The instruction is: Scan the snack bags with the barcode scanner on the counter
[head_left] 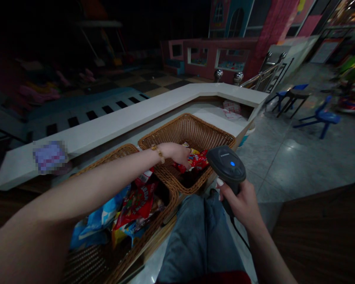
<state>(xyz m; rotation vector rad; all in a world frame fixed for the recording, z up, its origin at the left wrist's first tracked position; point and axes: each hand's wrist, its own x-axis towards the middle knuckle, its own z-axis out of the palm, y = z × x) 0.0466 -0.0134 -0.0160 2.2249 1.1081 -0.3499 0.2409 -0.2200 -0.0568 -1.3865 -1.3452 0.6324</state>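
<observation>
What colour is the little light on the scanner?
Blue: the light on the scanner shows in the head view.

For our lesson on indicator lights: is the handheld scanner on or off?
On, it appears: a blue light glows on the scanner, held in the right hand.

Dim light, upper left nearly black, soft glare on the floor (286,161), edges stretched

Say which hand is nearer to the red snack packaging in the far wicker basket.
Left. The left hand reaches into the far wicker basket, right at the red snack packaging; the right hand is outside, holding the barcode scanner.
</observation>
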